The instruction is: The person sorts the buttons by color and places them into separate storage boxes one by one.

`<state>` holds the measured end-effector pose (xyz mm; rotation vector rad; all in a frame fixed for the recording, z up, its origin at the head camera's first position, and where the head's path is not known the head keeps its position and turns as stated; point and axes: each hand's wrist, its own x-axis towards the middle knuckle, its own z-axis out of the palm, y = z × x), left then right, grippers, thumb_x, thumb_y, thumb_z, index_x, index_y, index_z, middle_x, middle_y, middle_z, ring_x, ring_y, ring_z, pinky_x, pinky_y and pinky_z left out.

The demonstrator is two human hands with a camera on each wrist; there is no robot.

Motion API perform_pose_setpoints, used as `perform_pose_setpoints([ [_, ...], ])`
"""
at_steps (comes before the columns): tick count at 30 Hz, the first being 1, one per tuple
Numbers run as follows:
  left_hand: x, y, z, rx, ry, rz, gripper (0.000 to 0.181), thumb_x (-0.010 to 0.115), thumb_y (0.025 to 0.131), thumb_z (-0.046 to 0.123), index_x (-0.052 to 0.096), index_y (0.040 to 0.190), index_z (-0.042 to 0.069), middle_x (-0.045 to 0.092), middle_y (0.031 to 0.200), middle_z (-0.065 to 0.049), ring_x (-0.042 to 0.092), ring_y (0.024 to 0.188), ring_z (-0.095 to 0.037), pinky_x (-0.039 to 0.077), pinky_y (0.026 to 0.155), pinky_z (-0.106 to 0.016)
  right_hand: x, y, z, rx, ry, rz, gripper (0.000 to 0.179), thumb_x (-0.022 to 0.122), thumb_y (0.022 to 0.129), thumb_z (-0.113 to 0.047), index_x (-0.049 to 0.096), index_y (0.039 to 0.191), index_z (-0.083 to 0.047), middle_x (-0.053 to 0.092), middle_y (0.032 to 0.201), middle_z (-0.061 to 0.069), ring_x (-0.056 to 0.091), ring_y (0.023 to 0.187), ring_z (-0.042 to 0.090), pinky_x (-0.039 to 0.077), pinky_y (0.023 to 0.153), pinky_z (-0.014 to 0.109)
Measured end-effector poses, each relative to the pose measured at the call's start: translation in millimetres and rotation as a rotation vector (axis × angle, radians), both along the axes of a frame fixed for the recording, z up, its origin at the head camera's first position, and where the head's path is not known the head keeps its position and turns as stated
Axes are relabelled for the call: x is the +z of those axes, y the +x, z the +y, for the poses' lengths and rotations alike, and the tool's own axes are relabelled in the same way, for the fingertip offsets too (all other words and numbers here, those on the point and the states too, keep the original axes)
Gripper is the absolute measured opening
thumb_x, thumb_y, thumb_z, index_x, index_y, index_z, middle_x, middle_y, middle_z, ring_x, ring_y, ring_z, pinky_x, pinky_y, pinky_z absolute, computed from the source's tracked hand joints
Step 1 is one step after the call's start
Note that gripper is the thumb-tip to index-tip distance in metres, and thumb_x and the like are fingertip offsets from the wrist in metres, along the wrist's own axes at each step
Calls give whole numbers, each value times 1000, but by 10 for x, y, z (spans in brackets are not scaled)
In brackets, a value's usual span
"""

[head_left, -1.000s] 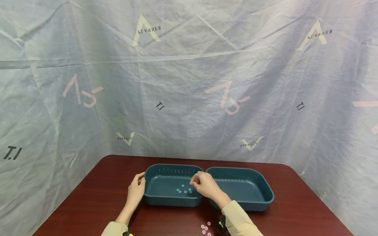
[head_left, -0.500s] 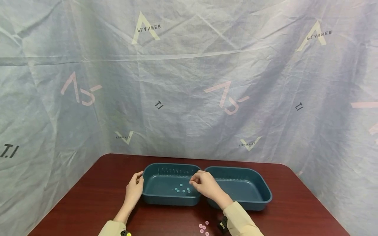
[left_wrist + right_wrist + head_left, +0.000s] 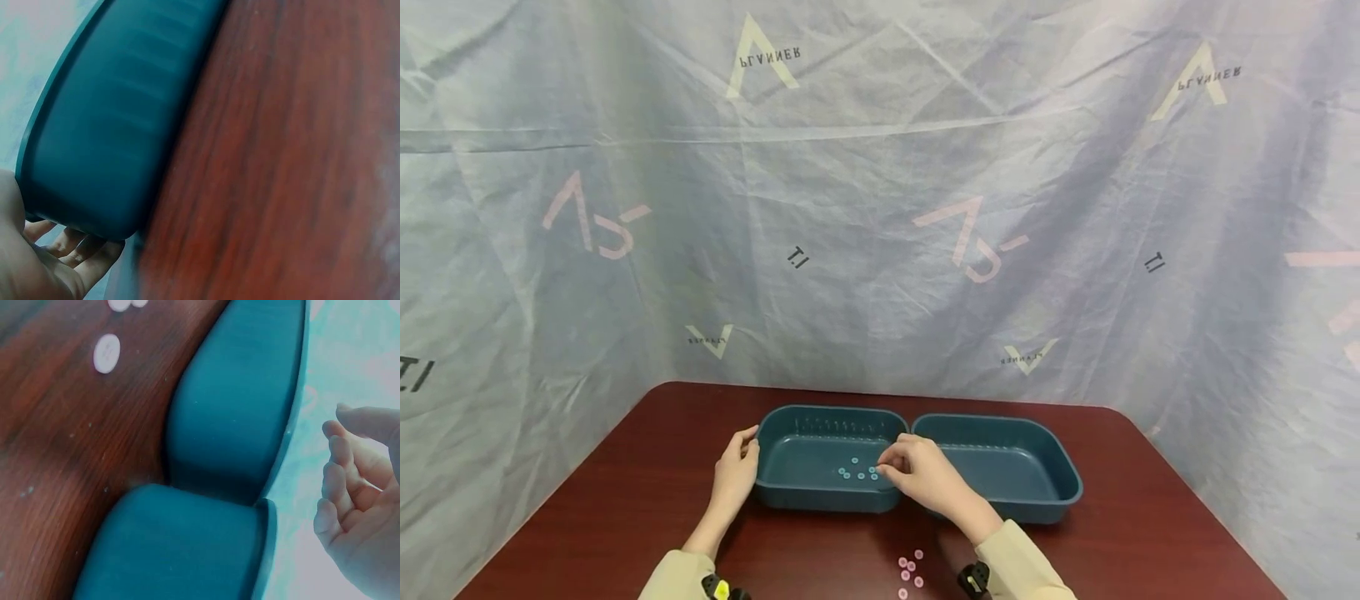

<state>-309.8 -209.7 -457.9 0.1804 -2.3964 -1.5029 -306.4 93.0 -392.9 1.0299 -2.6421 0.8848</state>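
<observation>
Over on the left, the person's left hand (image 3: 735, 471) hasn't shifted: it rests at the end of the left-hand deep teal rectangular plastic tray (image 3: 820, 498), its fingers spread and lightly bent against the outer wall, which seems to keep the tray steady. Inside, six small round pale-blue buttons (image 3: 861, 476) lie scattered on the floor towards the right, as many as a second ago. What has changed is slight: the right hand (image 3: 928, 475) now sits a little lower against that tray, its fingertips just beside the two rightmost blue buttons. Its thumb and forefinger are drawn close together, the other fingers curled; whether they pinch a button, I can't tell. I'd judge the work is down at the buttons, with the count in the tray so far unaltered.

As for the rest, on the dark red wood-grain counter (image 3: 812, 554), in front of the trays, lies a loose cluster of small round pink buttons (image 3: 912, 567); six show now, the head view having tipped down. Farther right is a matching teal plastic tray (image 3: 1045, 510), no button visible in it. The two trays' walls stand between the pink buttons and either tray's floor, and the right forearm hides the second tray's near left corner.
</observation>
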Motion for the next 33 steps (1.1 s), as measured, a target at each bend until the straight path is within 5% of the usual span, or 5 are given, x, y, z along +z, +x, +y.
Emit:
perform_pose_setpoints([
  [17,8,17,-11,-8,-19,-25,43,33,102,21,38,142,6,47,135,-26,47,120,-39,41,90,-52,-20,219,281,39,-5,-13,12,66,88,-16,75,93,-9,58,74,-9,45,61,-2,41,55,17],
  [33,24,17,14,1,-15,-23,42,33,102,20,39,141,5,47,134,-27,46,121,-41,39,93,-55,-174,305,488,79,-2,-59,15,67,87,-16,75,96,-7,48,63,-11,39,55,-3,36,51,14],
])
